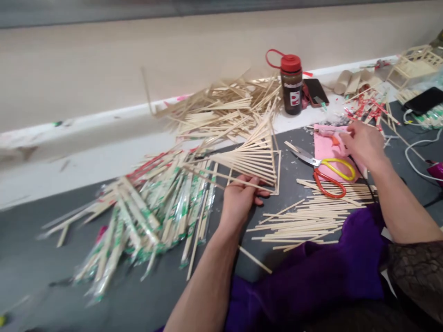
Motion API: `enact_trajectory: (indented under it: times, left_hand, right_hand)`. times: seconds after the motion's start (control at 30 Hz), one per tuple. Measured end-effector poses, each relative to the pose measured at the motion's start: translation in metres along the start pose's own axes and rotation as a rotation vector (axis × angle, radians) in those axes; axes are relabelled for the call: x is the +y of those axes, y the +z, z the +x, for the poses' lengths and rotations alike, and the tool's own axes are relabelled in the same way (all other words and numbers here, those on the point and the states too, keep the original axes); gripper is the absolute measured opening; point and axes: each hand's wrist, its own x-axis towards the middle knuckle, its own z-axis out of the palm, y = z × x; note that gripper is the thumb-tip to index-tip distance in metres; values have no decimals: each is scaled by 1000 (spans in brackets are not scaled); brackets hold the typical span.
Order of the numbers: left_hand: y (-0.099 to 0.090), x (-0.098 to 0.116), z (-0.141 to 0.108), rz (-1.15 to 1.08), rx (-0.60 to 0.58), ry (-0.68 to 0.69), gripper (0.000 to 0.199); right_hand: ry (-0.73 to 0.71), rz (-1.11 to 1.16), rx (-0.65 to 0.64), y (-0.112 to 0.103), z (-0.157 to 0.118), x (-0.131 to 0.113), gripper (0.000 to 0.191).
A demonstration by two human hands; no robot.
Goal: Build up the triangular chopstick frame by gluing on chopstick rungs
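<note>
My left hand (240, 196) is closed on the near edge of a stick structure (251, 159), whose thin wooden sticks fan out in a twisted stack with a squarish frame around it. My right hand (367, 143) is closed around the end of a pale, translucent tool, probably a glue gun (332, 132), over a pink cloth (323, 150). Between my hands lie scissors (316, 162) with one yellow and one red handle loop. Loose sticks (304, 221) are spread on the dark table in front of me.
Wrapped chopsticks (138, 221) cover the table at the left. A heap of bare sticks (221, 108) lies by the wall, beside a red-lidded bottle (291, 87) and a phone (314, 92). White cables (415, 152) and another phone (425, 100) are at the right.
</note>
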Motion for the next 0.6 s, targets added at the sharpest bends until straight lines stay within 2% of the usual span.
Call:
enact_trajectory:
  times: [0.13, 0.27, 0.33, 0.5, 0.6]
  left_hand:
    - [0, -5, 2, -53, -6, 12, 20]
    - [-1, -9, 3, -62, -17, 9, 22]
    - [-2, -9, 3, -55, -26, 9, 23]
    - [-3, -8, 5, -12, -26, 19, 22]
    - [-4, -6, 6, 17, -18, 16, 19]
  right_hand:
    - [85, -121, -190, 30, 17, 18, 49]
    - [70, -110, -180, 44, 26, 27, 46]
    - [56, 6, -178, 43, 26, 34, 37]
    - [138, 521, -249, 40, 20, 45, 16]
    - [128, 603, -248, 41, 17, 46, 15]
